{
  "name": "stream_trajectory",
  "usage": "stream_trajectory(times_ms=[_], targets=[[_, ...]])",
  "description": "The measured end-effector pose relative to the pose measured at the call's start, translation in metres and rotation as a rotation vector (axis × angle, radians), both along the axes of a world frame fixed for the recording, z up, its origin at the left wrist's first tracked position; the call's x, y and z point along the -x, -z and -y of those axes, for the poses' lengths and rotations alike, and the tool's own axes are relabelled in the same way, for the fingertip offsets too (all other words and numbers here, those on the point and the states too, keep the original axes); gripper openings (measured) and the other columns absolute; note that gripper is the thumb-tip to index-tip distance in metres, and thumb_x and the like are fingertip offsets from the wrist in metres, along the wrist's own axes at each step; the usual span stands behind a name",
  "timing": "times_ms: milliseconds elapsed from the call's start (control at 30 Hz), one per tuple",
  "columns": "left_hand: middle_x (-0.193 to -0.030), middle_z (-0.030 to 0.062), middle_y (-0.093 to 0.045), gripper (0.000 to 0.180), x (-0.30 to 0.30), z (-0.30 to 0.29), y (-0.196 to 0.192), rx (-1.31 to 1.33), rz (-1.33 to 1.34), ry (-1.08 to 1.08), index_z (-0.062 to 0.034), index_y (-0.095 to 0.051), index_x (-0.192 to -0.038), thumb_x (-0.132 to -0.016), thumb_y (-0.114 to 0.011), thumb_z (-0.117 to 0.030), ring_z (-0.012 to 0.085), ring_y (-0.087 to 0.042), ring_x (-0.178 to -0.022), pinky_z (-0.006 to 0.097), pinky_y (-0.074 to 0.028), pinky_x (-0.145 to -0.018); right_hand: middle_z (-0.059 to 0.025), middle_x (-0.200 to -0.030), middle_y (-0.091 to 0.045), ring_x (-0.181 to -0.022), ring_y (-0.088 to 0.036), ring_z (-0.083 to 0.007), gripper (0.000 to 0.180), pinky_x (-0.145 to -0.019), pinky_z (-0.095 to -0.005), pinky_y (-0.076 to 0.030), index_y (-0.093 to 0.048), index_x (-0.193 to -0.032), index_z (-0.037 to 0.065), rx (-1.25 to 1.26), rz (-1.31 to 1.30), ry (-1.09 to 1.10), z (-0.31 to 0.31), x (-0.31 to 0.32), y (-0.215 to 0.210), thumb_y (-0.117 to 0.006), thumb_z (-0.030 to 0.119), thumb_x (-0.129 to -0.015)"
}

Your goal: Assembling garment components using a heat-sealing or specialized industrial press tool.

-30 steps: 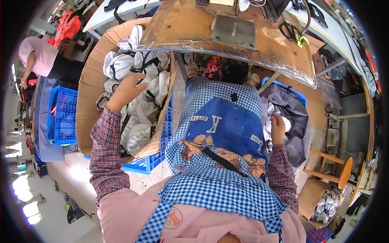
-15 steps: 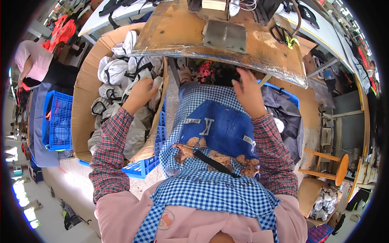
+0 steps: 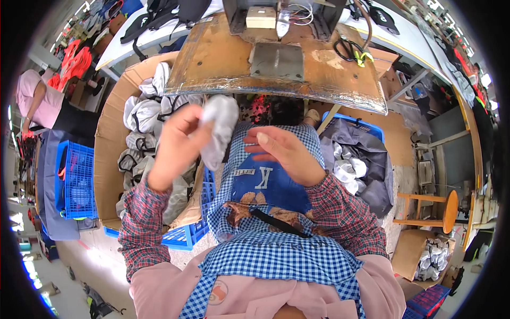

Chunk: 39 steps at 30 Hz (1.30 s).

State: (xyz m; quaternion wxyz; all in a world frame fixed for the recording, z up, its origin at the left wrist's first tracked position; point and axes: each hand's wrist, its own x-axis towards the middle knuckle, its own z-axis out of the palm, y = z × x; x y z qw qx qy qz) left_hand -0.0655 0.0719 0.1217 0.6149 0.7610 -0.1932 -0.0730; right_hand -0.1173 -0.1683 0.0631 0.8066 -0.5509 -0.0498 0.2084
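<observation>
Facing hands (image 3: pixel 178 146); scuffed tabletop (image 3: pixel 212 58); white tables (image 3: pixel 118 51)

On the apron (image 3: pixel 276 234), the blue patch (image 3: pixel 265 192) carries one big white letter (image 3: pixel 262 178), with a small lettered label (image 3: pixel 244 171) at left; dark lettering (image 3: pixel 289 244) runs nearer. The pink shirt (image 3: pixel 172 287) has a round emblem (image 3: pixel 218 293).

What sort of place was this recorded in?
Probably a workshop or factory floor for sewn goods, perhaps caps: a carton is heaped with white fabric pieces, a worn worktable stands in front of the person, and a black cap lies beyond it to the right.
</observation>
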Motion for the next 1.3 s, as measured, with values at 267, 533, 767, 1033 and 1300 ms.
stream_trajectory(times_ms=[267,533,767,1033,1300], targets=[[-0.108,0.0076,-0.060,0.020,0.040,0.073,0.024,-0.467,1.007,0.413,-0.0089,-0.059,-0.088,-0.072,-0.071,-0.009,0.0268,-0.059,-0.105,0.047,-0.038,-0.106,-0.0034,-0.109,-0.065,-0.097,-0.063,-0.0132,0.029,-0.081,-0.0272,-0.053,-0.056,-0.123,0.003,-0.254,-0.087,0.213,0.003,0.012,-0.001,-0.054,0.017,-0.098],[-0.108,0.0152,-0.062,0.028,0.017,0.050,0.011,-0.297,0.413,0.020,-0.0026,-0.064,-0.108,-0.084,-0.070,-0.014,0.0308,-0.060,-0.101,0.038,-0.046,-0.089,-0.0054,-0.115,-0.064,-0.101,-0.063,-0.0138,0.030,-0.089,-0.0283,-0.050,-0.057,-0.123,0.001,-0.261,-0.046,0.342,0.014,0.018,0.008,-0.057,0.016,-0.097],[-0.092,-0.0004,-0.064,0.024,0.012,0.045,0.001,-0.045,-0.269,0.261,0.0006,-0.065,-0.107,-0.092,-0.065,-0.018,0.0066,-0.055,-0.086,0.024,-0.045,-0.077,-0.0032,-0.112,-0.064,-0.101,-0.061,-0.0116,0.032,-0.090,-0.0273,-0.048,-0.056,-0.124,0.000,-0.269,-0.132,0.198,0.011,0.020,0.020,-0.059,0.018,-0.097],[-0.090,-0.0043,-0.062,0.025,-0.002,0.033,-0.006,0.021,-0.471,0.355,0.0013,-0.065,-0.107,-0.092,-0.065,-0.019,0.0029,-0.053,-0.085,0.020,-0.043,-0.077,-0.0076,-0.126,-0.058,-0.113,-0.056,-0.0164,0.037,-0.098,-0.0307,-0.043,-0.051,-0.131,0.002,0.229,0.552,0.268,0.046,0.010,-0.022,-0.057,0.008,-0.095],[-0.083,-0.0033,-0.061,0.033,-0.009,0.032,0.007,-0.014,-0.647,0.531,-0.0001,-0.066,-0.099,-0.082,-0.073,-0.028,0.0068,-0.054,-0.077,0.022,-0.043,-0.068,-0.0135,-0.094,-0.068,-0.084,-0.067,-0.0305,0.025,-0.073,-0.0361,-0.053,-0.066,-0.112,0.005,0.493,1.078,-0.012,0.056,0.005,-0.044,-0.065,0.012,-0.088]])
